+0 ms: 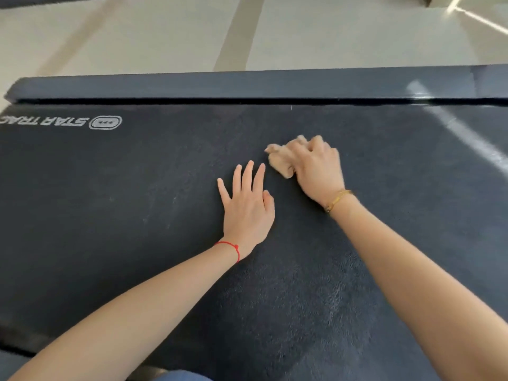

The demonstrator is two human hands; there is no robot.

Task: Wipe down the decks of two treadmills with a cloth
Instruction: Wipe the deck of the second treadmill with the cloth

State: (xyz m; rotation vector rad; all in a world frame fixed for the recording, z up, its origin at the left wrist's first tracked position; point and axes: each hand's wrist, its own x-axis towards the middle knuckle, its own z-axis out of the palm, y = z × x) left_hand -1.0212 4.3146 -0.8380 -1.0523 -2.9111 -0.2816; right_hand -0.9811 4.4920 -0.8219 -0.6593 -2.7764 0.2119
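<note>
Pale tiled floor [165,37] behind a dark treadmill deck [137,202], belt printed STAR TRAC [63,122], side rail [247,85] along the far edge. Right hand [316,167] fisted on a bunched tan cloth [280,159], pressed to the belt mid-deck. Left hand [248,204] flat, fingers spread, just beside it, holding nothing.

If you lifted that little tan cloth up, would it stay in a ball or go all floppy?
Probably floppy: the cloth is scrunched into soft folds under the right hand, so it would likely droop and unfold. It looks light, since it is small and thin. On the rough belt it probably drags a bit rather than slides.
</note>
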